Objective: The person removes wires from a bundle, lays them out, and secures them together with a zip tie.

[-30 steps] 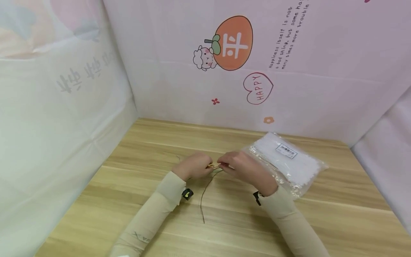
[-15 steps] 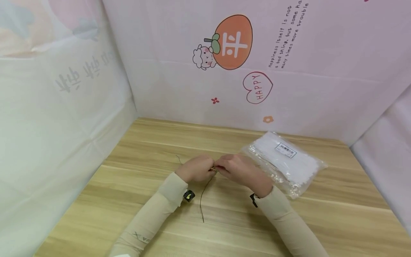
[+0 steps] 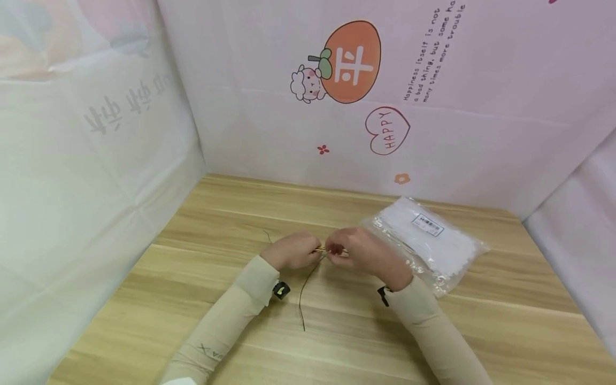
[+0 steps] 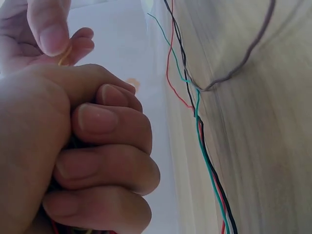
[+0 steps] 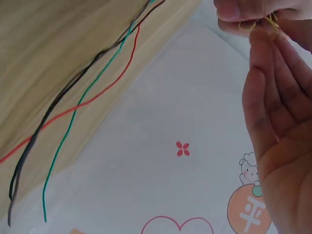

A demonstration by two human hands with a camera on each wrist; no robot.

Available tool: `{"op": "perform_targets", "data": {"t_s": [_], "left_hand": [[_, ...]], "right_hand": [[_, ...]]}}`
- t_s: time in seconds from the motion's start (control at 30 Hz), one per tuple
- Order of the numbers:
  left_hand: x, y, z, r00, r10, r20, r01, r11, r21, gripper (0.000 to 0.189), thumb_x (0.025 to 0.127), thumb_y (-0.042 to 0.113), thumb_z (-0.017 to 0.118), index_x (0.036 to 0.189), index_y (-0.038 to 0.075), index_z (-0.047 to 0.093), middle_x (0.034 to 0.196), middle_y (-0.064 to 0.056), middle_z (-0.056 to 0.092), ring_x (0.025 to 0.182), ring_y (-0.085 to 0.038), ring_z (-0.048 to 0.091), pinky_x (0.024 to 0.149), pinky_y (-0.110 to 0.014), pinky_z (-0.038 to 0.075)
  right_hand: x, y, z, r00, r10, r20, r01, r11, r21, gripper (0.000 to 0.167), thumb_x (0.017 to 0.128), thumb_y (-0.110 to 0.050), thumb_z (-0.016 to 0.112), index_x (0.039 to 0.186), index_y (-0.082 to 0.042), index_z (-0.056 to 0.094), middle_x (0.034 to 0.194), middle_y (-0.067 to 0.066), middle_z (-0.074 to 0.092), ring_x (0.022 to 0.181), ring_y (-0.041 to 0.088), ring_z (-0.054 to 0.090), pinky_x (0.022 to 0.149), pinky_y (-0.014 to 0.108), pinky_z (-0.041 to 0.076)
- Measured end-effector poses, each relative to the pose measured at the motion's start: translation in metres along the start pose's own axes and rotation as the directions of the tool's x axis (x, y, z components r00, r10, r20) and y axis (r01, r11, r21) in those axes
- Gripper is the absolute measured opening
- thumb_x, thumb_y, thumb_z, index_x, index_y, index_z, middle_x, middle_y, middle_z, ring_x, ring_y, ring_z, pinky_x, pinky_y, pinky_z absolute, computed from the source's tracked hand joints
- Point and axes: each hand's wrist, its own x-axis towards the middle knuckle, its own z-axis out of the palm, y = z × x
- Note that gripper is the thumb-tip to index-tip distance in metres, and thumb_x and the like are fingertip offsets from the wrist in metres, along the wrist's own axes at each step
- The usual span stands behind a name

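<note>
In the head view my left hand (image 3: 295, 250) and right hand (image 3: 366, 254) work close together over the table. The left wrist view shows the left fingers curled tightly round a bundle of thin wires (image 4: 83, 230), mostly hidden in the fist. A yellow wire tie (image 5: 271, 20) sticks out above that fist, looped or twisted. My right fingertips pinch its end, thumb against forefinger. Beside the hands hang thin loose wires: a red one (image 5: 87, 102), a green one (image 5: 68, 129) and dark ones (image 5: 51, 109). One dark wire (image 3: 301, 299) trails toward the front.
A clear plastic bag (image 3: 438, 243) of white items, with a barcode label, lies right of the right hand. The wooden table (image 3: 231, 208) meets printed white cloth walls (image 3: 260, 133) at the back and sides.
My right hand came in against the left, then drew back slightly to the right with the yellow tie between its fingertips. My left hand keeps its grip, barely shifting. The bag stays put.
</note>
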Motion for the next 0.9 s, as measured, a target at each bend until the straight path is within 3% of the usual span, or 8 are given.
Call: {"op": "perform_targets", "data": {"t_s": [0.17, 0.37, 0.57, 0.67, 0.9], "left_hand": [[0.001, 0.000, -0.001, 1.000, 0.004, 0.002, -0.004, 1.000, -0.012, 0.030, 0.109, 0.019, 0.052, 0.081, 0.013, 0.063, 0.067, 0.007, 0.045, 0.062, -0.008, 0.043, 0.064, -0.026, 0.040], [-0.004, -0.006, -0.009, 1.000, -0.014, -0.020, 0.014, 1.000, -0.027, 0.037, 0.107, 0.017, 0.048, 0.070, 0.019, 0.048, 0.065, 0.007, 0.041, 0.059, -0.009, 0.040, 0.060, -0.026, 0.036], [-0.005, -0.007, -0.012, 1.000, -0.018, -0.013, 0.017, 0.999, -0.035, 0.038, 0.108, 0.017, 0.047, 0.070, 0.020, 0.046, 0.065, 0.007, 0.040, 0.059, -0.009, 0.038, 0.059, -0.025, 0.035], [-0.007, -0.008, -0.015, 0.999, -0.038, -0.016, 0.037, 0.998, -0.056, 0.038, 0.109, 0.019, 0.047, 0.072, 0.018, 0.048, 0.066, 0.007, 0.041, 0.060, -0.009, 0.039, 0.059, -0.025, 0.036], [-0.020, -0.025, -0.015, 0.996, -0.079, -0.031, 0.075, 0.992, -0.097, 0.036, 0.113, 0.021, 0.043, 0.082, 0.010, 0.059, 0.069, 0.005, 0.043, 0.062, -0.010, 0.042, 0.064, -0.028, 0.041]], "right_hand": [[0.002, -0.002, -0.001, 1.000, 0.025, 0.004, -0.025, 1.000, -0.008, 0.003, 0.095, -0.013, 0.079, 0.095, -0.012, 0.076, 0.091, -0.003, 0.076, 0.078, 0.006, 0.069, 0.071, 0.023, 0.058], [-0.007, 0.016, -0.013, 0.994, 0.105, -0.024, -0.105, 0.994, 0.001, 0.011, 0.093, -0.005, 0.079, 0.088, -0.011, 0.071, 0.080, -0.003, 0.068, 0.070, 0.006, 0.058, 0.065, 0.025, 0.053], [-0.004, 0.014, -0.008, 0.998, 0.042, -0.041, -0.039, 0.998, 0.053, 0.006, 0.092, -0.005, 0.080, 0.094, -0.007, 0.076, 0.088, 0.000, 0.074, 0.078, 0.010, 0.067, 0.071, 0.025, 0.057], [-0.004, 0.016, -0.009, 0.998, 0.049, -0.042, -0.047, 0.998, 0.049, 0.006, 0.092, -0.006, 0.080, 0.094, -0.010, 0.075, 0.090, 0.000, 0.073, 0.081, 0.011, 0.067, 0.073, 0.028, 0.058], [-0.023, 0.042, -0.020, 0.977, 0.208, -0.034, -0.209, 0.977, -0.027, 0.008, 0.099, -0.011, 0.072, 0.094, -0.014, 0.066, 0.087, -0.003, 0.066, 0.079, 0.012, 0.060, 0.073, 0.034, 0.055]]}}
